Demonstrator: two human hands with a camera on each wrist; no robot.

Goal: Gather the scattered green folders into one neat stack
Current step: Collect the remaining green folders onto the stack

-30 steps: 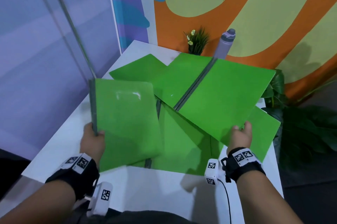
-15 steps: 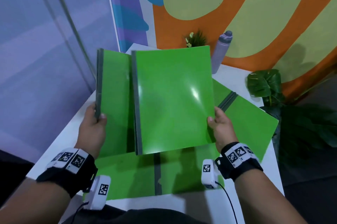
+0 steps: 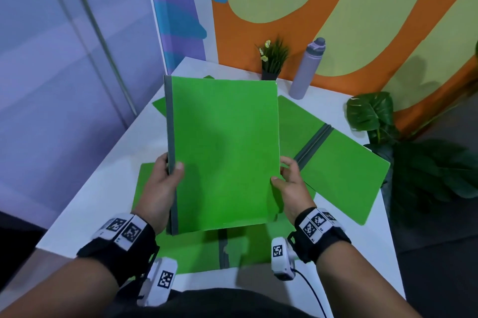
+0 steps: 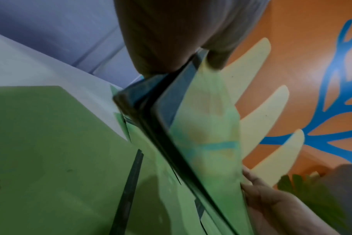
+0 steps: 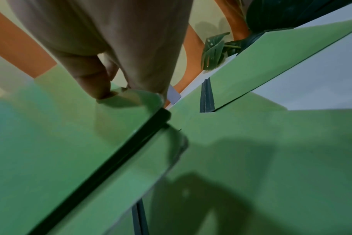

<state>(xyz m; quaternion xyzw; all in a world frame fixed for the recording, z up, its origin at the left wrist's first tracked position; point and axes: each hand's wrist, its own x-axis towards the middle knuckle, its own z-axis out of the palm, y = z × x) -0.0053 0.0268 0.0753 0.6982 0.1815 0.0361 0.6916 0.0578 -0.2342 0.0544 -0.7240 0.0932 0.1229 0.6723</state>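
Note:
Two green folders with grey spines are held together as one stack above the white table. My left hand grips the stack's spine edge, thumb on top; the left wrist view shows both spines pinched together. My right hand grips the stack's right edge, thumb on the cover. An open green folder lies on the table to the right. Another open folder lies under the stack near the front edge. A further green corner shows behind the stack at the left.
A small potted plant and a grey water bottle stand at the table's far edge by the painted wall. A large leafy plant stands beside the table's right edge. A grey partition runs along the left.
The right-hand folder has slid left over the left-hand folder, so the two now line up as one stack. Both hands have come closer together and lower.

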